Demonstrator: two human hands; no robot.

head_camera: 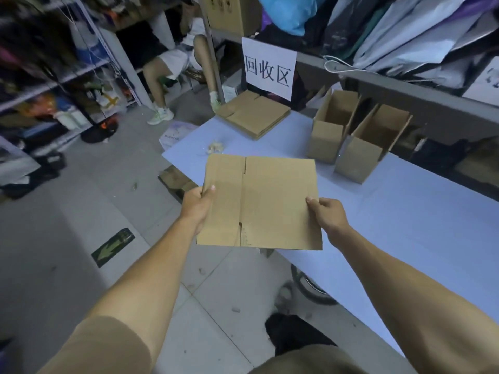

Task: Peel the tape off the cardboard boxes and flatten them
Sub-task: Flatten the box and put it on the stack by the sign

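The flattened box [259,203], judged light and stiff, is pinched at opposite side edges by the left hand [195,205] and right hand [328,213], thumbs on top.

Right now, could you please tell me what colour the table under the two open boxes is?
The table is pale lavender-blue, plain with no pattern; the head view shows it.

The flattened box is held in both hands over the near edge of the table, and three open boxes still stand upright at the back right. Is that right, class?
Not quite. The head view shows two open boxes upright at the back right, not three. The rest holds: the left hand and right hand each pinch a side of the flattened box over the table's near edge.
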